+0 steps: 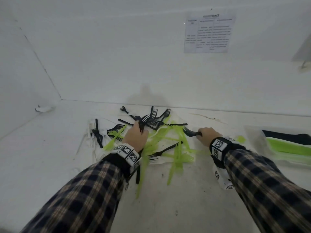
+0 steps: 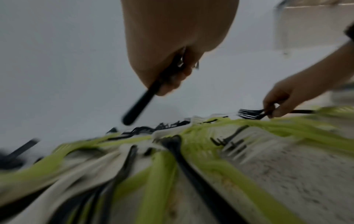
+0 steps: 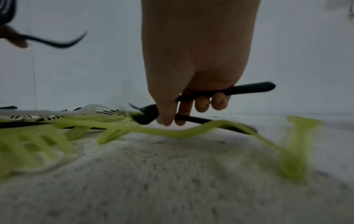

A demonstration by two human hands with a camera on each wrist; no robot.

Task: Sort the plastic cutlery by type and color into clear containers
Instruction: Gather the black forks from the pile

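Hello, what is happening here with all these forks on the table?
A person is sorting a mixed pile of black, green and white plastic cutlery. The left hand grips black forks over the pile; the right hand holds more black forks. A clear container on the right already holds green and black pieces.

Two hands (image 1: 134,137) (image 1: 207,136), each gripping black forks (image 1: 189,132); one clear container (image 1: 252,132); pile uncountable.
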